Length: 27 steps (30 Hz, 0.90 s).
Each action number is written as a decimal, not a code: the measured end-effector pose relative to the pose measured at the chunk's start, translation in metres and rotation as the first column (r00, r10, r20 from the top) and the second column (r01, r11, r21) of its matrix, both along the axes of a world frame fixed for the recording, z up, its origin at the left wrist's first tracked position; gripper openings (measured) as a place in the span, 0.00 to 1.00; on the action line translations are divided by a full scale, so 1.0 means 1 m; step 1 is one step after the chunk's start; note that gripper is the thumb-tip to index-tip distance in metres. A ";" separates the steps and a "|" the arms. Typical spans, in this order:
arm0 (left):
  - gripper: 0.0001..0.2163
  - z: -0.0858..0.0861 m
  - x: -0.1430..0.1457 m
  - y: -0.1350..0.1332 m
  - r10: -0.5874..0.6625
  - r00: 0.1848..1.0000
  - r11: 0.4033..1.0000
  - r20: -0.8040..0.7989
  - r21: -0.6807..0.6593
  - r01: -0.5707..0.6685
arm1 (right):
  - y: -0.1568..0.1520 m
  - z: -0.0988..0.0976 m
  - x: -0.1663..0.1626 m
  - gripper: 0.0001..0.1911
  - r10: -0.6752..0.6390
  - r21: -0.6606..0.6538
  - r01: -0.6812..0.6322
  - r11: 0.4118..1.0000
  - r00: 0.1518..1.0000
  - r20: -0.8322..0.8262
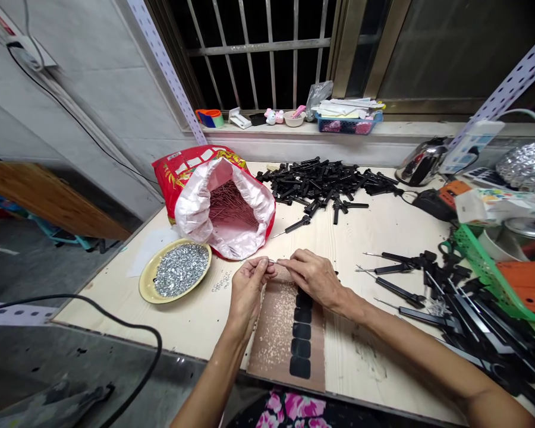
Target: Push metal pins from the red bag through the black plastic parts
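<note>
My left hand (252, 280) is closed in a pinch, and a small, thin, pale piece (271, 261) shows at its fingertips. From the other side the fingers of my right hand (312, 274) close on that same piece; its kind is too small to make out. Both hands are over the top end of a brown board (274, 339), which carries a column of black rounded squares (300, 348) and pale specks. To the left, a yellow bowl (148, 290) holds many small silvery washers (181, 270), with several loose ones (222, 282) beside it.
Behind my left hand, a red sack (167, 178) lies open with thin reddish-brown rods (232, 205). Black handle-like parts (321, 181) are heaped at the back. More black parts with metal shafts (428, 285) lie right, beside a green basket (485, 270). A kettle (421, 161) stands behind.
</note>
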<state>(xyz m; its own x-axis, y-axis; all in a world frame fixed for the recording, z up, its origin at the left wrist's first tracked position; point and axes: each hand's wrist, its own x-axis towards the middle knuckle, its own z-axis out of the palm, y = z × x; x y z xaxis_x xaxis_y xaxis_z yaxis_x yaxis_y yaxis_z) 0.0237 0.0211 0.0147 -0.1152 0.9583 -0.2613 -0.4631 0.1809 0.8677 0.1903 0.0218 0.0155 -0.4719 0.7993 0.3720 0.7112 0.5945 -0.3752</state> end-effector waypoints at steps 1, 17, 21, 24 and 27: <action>0.15 0.000 0.000 0.000 0.002 1.000 1.000 -0.004 0.001 -0.002 | 0.000 0.000 0.000 0.16 -0.004 -0.003 0.004 1.000 1.000 0.006; 0.13 -0.011 0.004 0.002 0.003 0.999 1.000 0.041 0.022 -0.004 | -0.006 -0.003 -0.007 0.15 -0.054 -0.033 0.055 0.998 0.998 0.030; 0.13 -0.014 0.003 0.003 -0.013 0.994 1.000 0.105 0.001 0.013 | -0.007 -0.006 -0.008 0.15 -0.067 -0.063 0.068 0.996 0.998 0.017; 0.13 -0.014 0.004 0.005 -0.014 0.987 1.000 0.158 -0.017 0.017 | -0.007 -0.007 -0.008 0.16 -0.081 -0.075 0.081 0.994 0.997 -0.005; 0.14 -0.013 0.005 0.006 -0.014 0.980 0.999 0.198 -0.033 0.021 | -0.007 -0.007 -0.007 0.16 -0.091 -0.099 0.087 0.991 0.995 -0.034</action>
